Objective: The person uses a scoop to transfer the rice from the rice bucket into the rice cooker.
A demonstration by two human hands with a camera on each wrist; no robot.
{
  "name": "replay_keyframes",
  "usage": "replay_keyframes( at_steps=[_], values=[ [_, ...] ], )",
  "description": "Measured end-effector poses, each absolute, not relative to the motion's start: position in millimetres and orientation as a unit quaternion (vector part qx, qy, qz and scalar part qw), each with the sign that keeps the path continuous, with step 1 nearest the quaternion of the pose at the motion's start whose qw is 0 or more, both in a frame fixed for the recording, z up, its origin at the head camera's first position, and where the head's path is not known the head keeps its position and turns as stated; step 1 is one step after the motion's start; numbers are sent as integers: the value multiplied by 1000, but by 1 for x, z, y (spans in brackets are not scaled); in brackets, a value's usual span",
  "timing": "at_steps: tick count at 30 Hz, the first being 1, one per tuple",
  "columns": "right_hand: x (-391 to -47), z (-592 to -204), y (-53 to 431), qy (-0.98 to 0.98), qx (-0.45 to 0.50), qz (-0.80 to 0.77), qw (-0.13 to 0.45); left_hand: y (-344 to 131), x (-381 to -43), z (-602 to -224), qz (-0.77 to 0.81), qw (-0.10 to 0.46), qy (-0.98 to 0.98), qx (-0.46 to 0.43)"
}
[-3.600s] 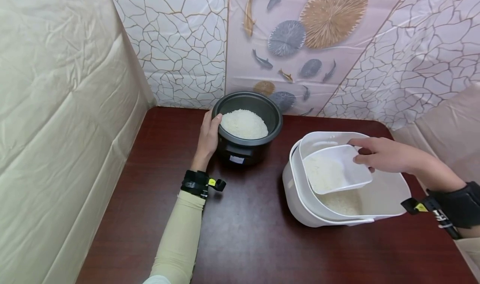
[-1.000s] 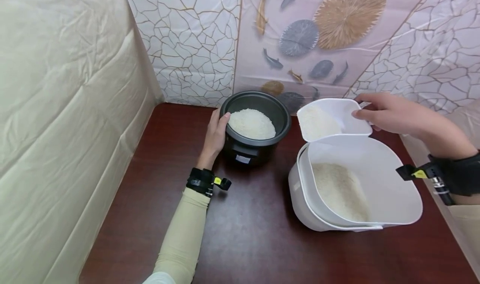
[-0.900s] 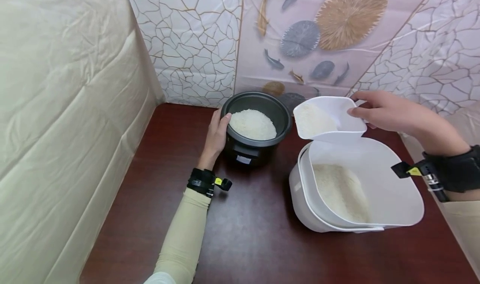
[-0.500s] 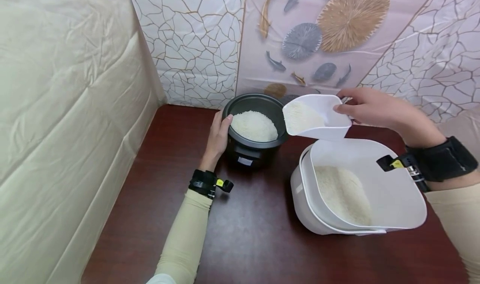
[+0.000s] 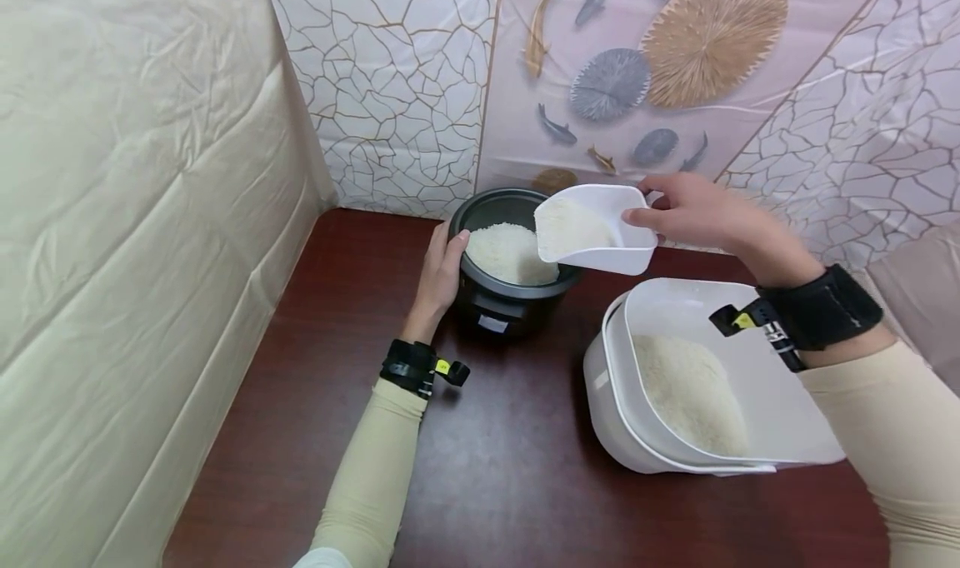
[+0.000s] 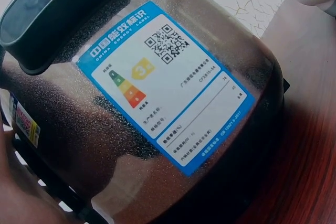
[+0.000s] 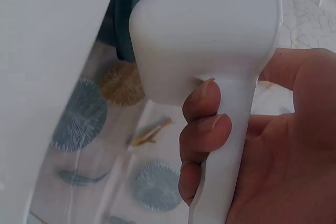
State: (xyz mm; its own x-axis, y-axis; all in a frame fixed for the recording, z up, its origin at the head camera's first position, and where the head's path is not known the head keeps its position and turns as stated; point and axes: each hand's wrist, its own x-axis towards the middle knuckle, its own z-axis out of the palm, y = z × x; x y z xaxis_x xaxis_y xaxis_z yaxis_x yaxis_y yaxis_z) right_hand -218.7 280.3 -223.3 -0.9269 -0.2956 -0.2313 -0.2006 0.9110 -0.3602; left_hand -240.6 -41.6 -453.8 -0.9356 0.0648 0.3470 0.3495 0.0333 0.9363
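Observation:
In the head view, my right hand (image 5: 693, 210) holds a white scoop (image 5: 615, 256) with rice (image 5: 573, 228) in it, tilted slightly over the right rim of a black rice cooker (image 5: 491, 311). The right wrist view shows fingers (image 7: 207, 129) curled round the scoop handle (image 7: 226, 166). A mound of white rice (image 5: 504, 250) lies in the cooker's dark pot. My left hand (image 5: 437, 272) grips the cooker's left side, thumb at the rim; its other fingers are partly hidden. An energy label (image 6: 165, 87) on the cooker's side fills the left wrist view.
A white rice bin (image 5: 618, 418) stands on the dark red table (image 5: 495, 468) at right, lidless, with rice (image 5: 686, 393) inside. My right forearm passes over its right part. Patterned sheeting (image 5: 405, 93) backs the table, and a cream padded wall (image 5: 150, 218) stands at left.
My right hand has lifted the rice-filled scoop out of the bin and carried it left, up to the cooker's pot. My left hand has stayed on the cooker.

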Motion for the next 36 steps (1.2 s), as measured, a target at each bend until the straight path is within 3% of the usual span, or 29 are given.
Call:
replay_keyframes(
  at_steps=[21, 36],
  values=[
    [-245, -244, 238, 961, -161, -177, 141, -43, -244, -454, -684, 106, -708, -139],
    [-244, -242, 230, 968, -178, -131, 119, -42, -243, -453, -677, 113, -713, -142]
  ],
)
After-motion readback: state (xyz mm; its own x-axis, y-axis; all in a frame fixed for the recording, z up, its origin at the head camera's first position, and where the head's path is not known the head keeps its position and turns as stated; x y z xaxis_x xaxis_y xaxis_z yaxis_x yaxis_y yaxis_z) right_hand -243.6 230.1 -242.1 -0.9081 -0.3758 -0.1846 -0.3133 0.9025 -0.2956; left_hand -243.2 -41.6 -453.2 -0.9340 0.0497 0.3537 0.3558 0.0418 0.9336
